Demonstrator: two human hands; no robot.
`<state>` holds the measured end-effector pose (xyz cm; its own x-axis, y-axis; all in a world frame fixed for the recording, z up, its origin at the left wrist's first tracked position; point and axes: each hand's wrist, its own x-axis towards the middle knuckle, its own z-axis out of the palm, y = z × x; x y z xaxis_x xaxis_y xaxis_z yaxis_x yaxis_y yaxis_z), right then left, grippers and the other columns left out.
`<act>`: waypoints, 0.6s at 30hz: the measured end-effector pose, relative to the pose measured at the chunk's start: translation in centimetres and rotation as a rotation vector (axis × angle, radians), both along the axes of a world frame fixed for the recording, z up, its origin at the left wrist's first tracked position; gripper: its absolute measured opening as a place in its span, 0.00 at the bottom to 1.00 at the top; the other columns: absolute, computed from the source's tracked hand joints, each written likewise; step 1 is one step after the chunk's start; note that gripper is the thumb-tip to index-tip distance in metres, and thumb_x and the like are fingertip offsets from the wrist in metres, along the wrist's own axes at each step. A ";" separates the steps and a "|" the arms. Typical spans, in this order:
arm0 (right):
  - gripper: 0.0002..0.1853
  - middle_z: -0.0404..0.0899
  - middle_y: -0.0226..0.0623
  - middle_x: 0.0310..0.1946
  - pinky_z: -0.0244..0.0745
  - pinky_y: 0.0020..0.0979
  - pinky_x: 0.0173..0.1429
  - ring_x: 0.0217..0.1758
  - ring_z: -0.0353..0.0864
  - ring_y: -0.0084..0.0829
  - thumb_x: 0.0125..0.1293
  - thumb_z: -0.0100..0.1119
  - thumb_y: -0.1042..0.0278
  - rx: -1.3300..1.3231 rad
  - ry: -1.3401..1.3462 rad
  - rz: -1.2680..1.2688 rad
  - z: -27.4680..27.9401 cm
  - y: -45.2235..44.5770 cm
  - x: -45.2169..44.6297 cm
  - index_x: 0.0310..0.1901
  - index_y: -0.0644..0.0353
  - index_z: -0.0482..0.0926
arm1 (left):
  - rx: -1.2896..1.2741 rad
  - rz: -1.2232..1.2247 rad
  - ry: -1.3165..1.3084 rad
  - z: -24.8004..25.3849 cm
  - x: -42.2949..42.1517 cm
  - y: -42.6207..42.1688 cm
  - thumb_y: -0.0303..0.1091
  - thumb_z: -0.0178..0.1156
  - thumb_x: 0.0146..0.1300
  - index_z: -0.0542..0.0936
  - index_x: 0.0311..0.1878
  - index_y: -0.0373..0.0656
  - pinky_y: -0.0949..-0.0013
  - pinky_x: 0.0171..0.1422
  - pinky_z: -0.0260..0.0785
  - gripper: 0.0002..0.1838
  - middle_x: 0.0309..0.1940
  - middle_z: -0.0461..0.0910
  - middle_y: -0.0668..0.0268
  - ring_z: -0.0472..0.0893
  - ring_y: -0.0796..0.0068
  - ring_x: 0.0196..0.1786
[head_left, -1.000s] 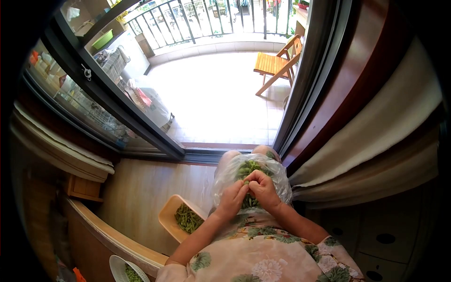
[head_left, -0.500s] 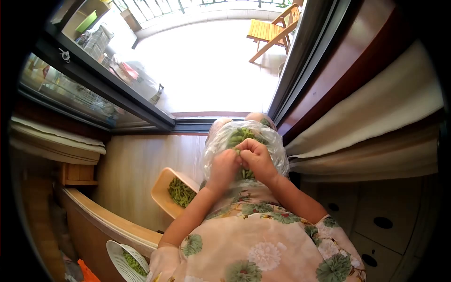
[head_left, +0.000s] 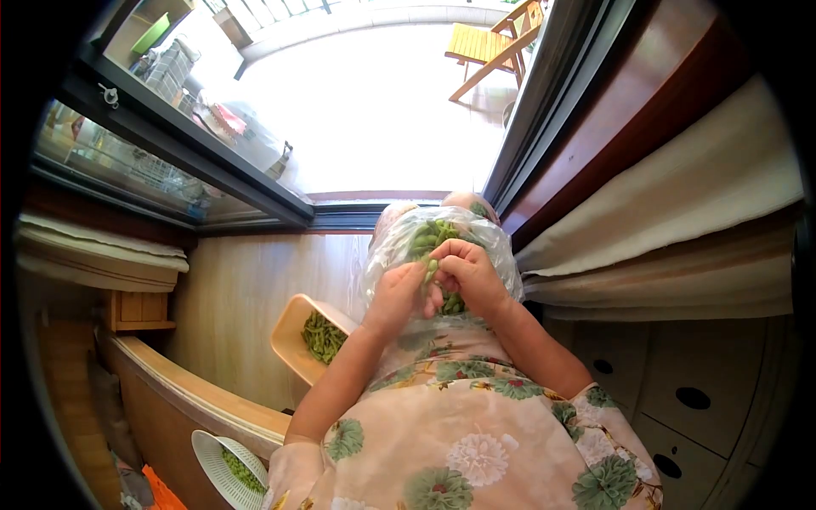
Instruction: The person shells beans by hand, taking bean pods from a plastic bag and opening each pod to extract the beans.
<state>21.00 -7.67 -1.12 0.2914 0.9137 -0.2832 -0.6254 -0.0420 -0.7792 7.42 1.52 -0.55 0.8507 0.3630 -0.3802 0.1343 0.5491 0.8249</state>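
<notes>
Your hands point(head_left: 396, 294) pinch one pod point(head_left: 432, 269); more remain toward the bag's point(head_left: 387, 255) far edge; the bin point(head_left: 291, 333) holds pods or husks point(head_left: 322, 337), the basket point(head_left: 218, 478) beans point(head_left: 242, 471).

Pale wood-grain floor point(head_left: 229, 297) carries peach, open-topped plastic bin point(head_left: 286, 342) with green pods point(head_left: 323, 337) inside. Person's lap, in floral-print fabric point(head_left: 418, 340), carries crumpled clear plastic bag point(head_left: 389, 257); more green pods lie on or in it, unclear which. White perforated plastic basket point(head_left: 214, 467): support not discernible.
</notes>
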 end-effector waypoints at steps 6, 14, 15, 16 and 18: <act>0.06 0.74 0.27 0.23 0.61 0.17 0.25 0.22 0.67 0.15 0.61 0.48 0.77 -0.052 -0.025 -0.008 -0.9 0.2 0.3 0.36 0.61 0.76 | 0.000 -0.024 -0.013 -0.1 -0.2 -0.1 0.48 0.42 0.75 0.74 0.42 0.40 0.81 0.24 0.66 0.20 0.26 0.80 0.62 0.75 0.80 0.20; 0.06 0.75 0.26 0.26 0.63 0.17 0.28 0.24 0.68 0.14 0.61 0.50 0.77 0.003 -0.144 0.004 -0.1 0.0 0.0 0.38 0.63 0.77 | 0.060 -0.001 0.026 -0.4 -0.1 0.0 0.47 0.42 0.75 0.74 0.42 0.40 0.81 0.29 0.67 0.19 0.28 0.78 0.64 0.76 0.80 0.24; 0.06 0.75 0.26 0.27 0.64 0.18 0.29 0.25 0.69 0.14 0.61 0.51 0.77 0.004 -0.170 -0.002 0.3 0.0 -0.1 0.38 0.63 0.77 | 0.060 0.013 0.034 -0.7 -0.1 0.0 0.46 0.42 0.75 0.74 0.43 0.40 0.80 0.29 0.68 0.19 0.28 0.78 0.64 0.76 0.79 0.25; 0.05 0.76 0.27 0.27 0.65 0.18 0.30 0.26 0.69 0.14 0.61 0.51 0.77 0.004 -0.196 -0.008 0.6 0.0 -0.2 0.37 0.63 0.77 | 0.059 0.028 0.042 -0.9 -0.1 0.0 0.46 0.42 0.75 0.74 0.43 0.40 0.79 0.30 0.68 0.19 0.29 0.78 0.64 0.76 0.79 0.26; 0.05 0.76 0.27 0.28 0.67 0.19 0.32 0.27 0.71 0.15 0.61 0.51 0.78 0.001 -0.258 -0.021 0.7 0.0 -0.3 0.37 0.64 0.77 | 0.048 0.063 0.056 -1.0 0.0 -0.1 0.47 0.42 0.75 0.74 0.44 0.40 0.78 0.32 0.70 0.19 0.30 0.78 0.63 0.76 0.78 0.27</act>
<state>20.67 -7.64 -0.44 0.3725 0.9072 -0.1958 -0.4064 -0.0302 -0.9132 7.41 1.37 -1.59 0.8036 0.4341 -0.4071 0.1471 0.5179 0.8427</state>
